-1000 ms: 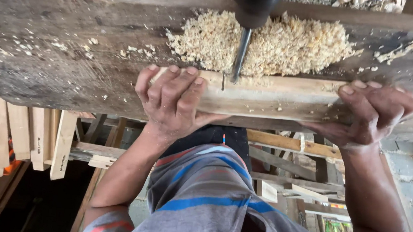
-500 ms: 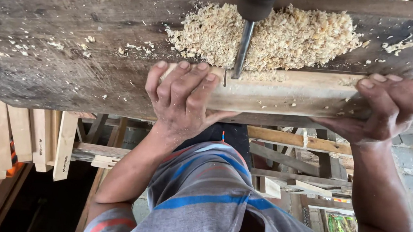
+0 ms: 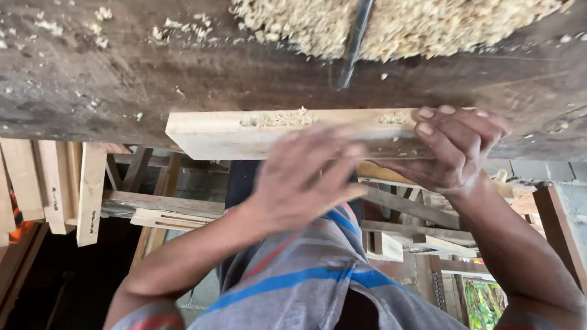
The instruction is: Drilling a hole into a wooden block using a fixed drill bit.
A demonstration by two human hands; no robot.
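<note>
Resting across the dark worn workbench (image 3: pixel 74 83), the pale wooden strip (image 3: pixel 241 133) sits at its near edge, with shavings in its slots and a heap of sawdust (image 3: pixel 411 23) around the drill bit (image 3: pixel 356 36) beyond. My right hand (image 3: pixel 454 151) curls tight over the strip's right end, while my left hand (image 3: pixel 303 179), blurred with fingers loosely spread, hovers just off it.
</note>
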